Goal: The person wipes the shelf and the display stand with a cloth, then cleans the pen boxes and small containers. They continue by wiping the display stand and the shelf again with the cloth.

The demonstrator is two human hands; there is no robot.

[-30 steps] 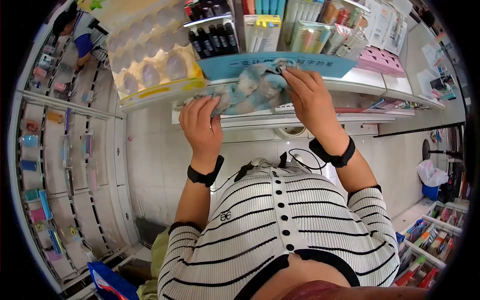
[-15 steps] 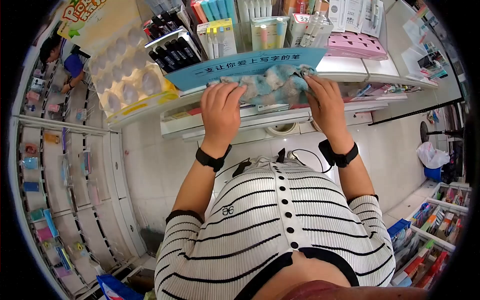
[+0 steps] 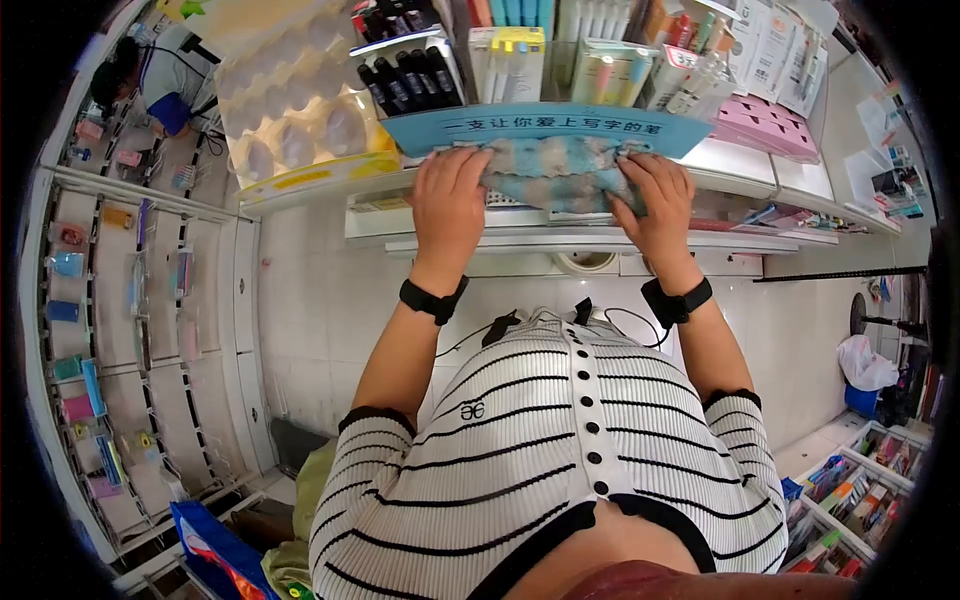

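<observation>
Your left hand [image 3: 449, 200] and right hand [image 3: 658, 198] press flat, fingers spread, on the blue-grey cloth [image 3: 558, 168], stretched along the shelf [image 3: 740, 160] edge under the blue sign [image 3: 545, 126]. Judged step: wiping mid-stroke; the next move calls for even sideways pressure.

A single head-worn camera looks forward and steeply down along the person's striped top [image 3: 545, 450] to a shelf [image 3: 600, 238] close in front. Its fisheye lens bends the shop aisles at both edges, so distances there are probably unreliable.
</observation>
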